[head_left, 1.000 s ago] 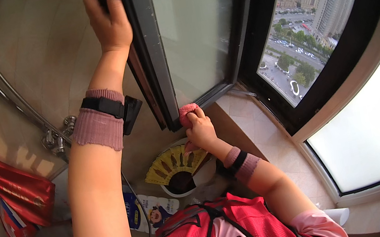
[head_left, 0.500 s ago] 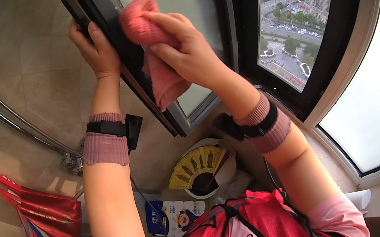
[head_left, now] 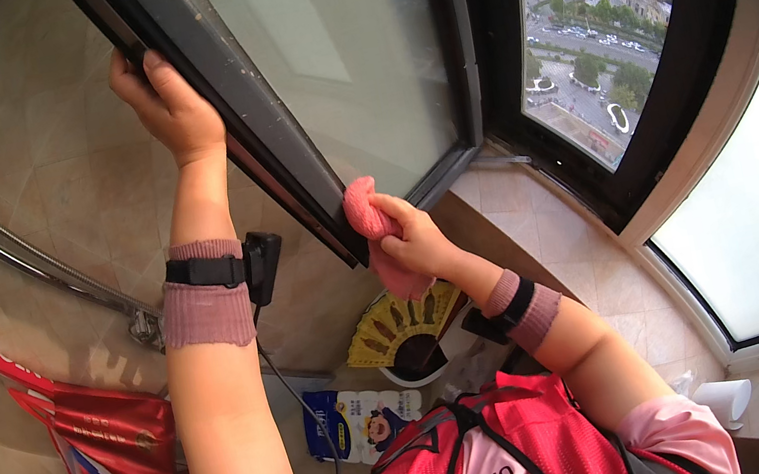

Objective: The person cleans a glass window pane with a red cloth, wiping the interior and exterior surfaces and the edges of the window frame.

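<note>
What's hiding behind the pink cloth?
The window frame shows beside the top of the cloth, and a fan peeks out below its hanging end. The parts straight behind the cloth and right hand are covered, so I can't see them.

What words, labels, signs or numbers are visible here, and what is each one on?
Printed wording isn't copied here; this is where it stands:
Pink shirt: dark lettering across the chest.
Shiny red item: pale lettering along one strip; smaller print too tiny to read.
Blue-and-white package: pale characters on blue; the rest too small to read.
Pink cloth and window frame: none that I can see.
</note>
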Action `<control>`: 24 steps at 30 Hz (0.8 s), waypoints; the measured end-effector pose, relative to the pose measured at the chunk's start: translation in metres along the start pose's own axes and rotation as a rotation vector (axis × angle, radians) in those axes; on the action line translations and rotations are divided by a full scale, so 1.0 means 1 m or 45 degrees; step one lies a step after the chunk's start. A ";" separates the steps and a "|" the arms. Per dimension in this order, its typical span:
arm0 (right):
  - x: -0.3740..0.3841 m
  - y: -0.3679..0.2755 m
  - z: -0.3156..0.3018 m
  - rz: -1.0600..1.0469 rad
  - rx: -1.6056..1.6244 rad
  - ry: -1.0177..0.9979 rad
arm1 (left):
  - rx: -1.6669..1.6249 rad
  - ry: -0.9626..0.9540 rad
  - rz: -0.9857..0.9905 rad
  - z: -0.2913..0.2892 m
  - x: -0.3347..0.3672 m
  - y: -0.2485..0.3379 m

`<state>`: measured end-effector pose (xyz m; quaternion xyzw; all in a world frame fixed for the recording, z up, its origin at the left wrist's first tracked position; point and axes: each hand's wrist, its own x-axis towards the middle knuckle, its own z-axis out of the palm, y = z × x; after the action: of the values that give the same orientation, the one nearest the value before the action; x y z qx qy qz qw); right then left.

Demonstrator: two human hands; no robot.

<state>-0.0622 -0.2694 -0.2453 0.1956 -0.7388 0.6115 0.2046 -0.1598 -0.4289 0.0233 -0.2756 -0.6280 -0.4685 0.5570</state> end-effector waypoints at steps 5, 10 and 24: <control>-0.033 0.042 0.005 0.203 -0.162 -0.128 | -0.007 0.004 0.022 0.001 0.001 -0.001; -0.033 0.034 0.003 0.209 -0.325 -0.163 | -0.071 -0.006 0.034 -0.001 0.000 -0.003; -0.011 0.020 -0.019 -0.256 -1.889 -0.509 | -0.001 -0.042 0.054 -0.001 0.001 -0.007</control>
<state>-0.0625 -0.2463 -0.2648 0.1801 -0.9567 -0.1117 0.1995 -0.1656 -0.4327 0.0224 -0.2966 -0.6309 -0.4522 0.5562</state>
